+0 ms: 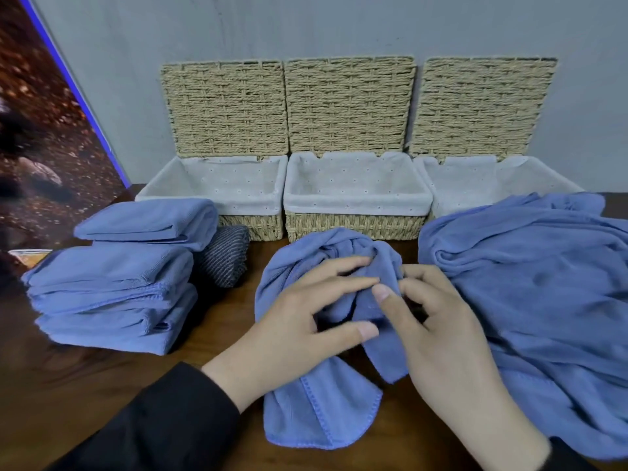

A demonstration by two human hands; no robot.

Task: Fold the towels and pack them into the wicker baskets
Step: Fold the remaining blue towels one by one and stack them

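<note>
Our left hand (306, 317) and right hand (431, 314) both pinch the bunched towel (323, 409); its long side runs from 12 to 6 o'clock.

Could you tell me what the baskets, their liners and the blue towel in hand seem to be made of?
Baskets: woven tan rope, probably seagrass or paper cord, matte. Liners: white cloth with small eyelet holes, likely cotton. Blue towel: soft, fine-pile fabric with stitched edging, seemingly microfibre.
</note>
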